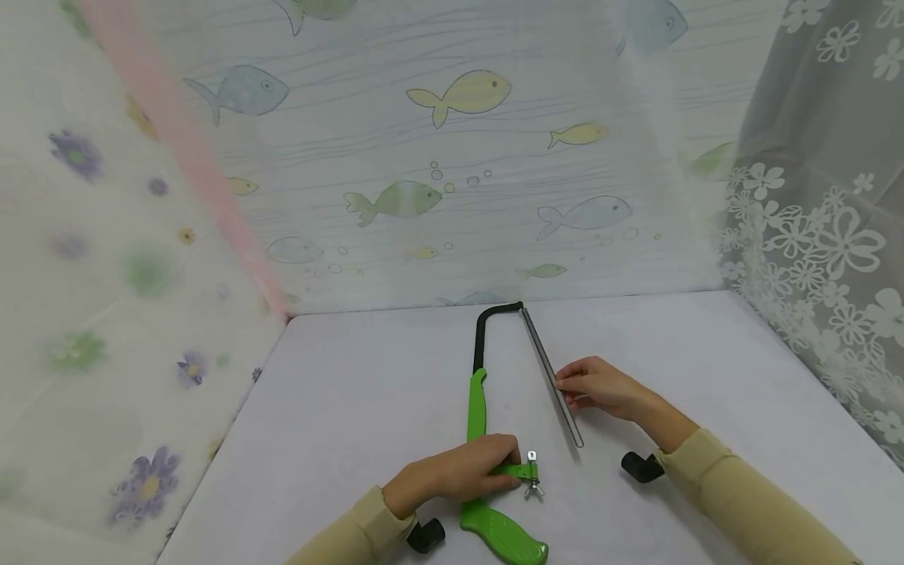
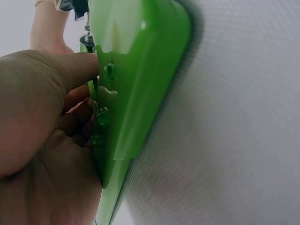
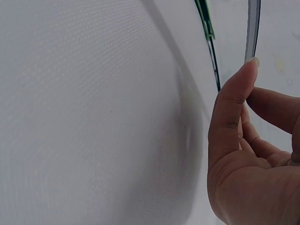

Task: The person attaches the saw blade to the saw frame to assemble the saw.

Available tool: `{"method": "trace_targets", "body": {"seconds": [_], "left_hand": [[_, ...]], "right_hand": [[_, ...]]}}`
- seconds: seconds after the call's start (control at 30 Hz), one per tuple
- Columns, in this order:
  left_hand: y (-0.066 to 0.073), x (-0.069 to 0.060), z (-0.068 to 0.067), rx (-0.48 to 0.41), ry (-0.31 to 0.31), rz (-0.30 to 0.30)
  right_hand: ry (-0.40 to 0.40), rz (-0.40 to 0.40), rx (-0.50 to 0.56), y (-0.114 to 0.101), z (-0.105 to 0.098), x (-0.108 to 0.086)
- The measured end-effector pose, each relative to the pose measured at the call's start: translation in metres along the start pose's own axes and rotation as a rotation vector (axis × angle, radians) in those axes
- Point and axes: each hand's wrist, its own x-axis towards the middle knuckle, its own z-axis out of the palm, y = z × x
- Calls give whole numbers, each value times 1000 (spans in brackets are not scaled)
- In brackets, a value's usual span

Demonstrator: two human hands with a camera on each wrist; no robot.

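We see a white tabletop (image 1: pixel 353 392), behind it a pale sheet (image 1: pixel 508 173) printed with blue, yellow and green fish, on the left a white sheet (image 1: pixel 106 275) with purple flowers beside a slanting pink band (image 1: pixel 180 149), and on the right a grey sheet (image 1: pixel 840 243) with white flowers.

Sleeves (image 1: pixel 749 494) cut off at bottom, saw frame (image 1: pixel 477 404) partly hidden

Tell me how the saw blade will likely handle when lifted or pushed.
The saw blade looks thin and narrow, so it's probably light for its length and may bend sideways. Its grey sheen suggests metal, so likely springy rather than floppy. With its near end free, past the pinching right hand, a push there might swing it.
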Motion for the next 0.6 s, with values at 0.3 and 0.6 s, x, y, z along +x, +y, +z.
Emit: {"method": "trace_targets", "body": {"seconds": [0.3,0.6], "left_hand": [[-3,1,2,-8,-1,9],[-4,1,2,-18,-4,9]], "right_hand": [[7,25,2,0,3,4],[10,60,21,-1,6,4]]}}
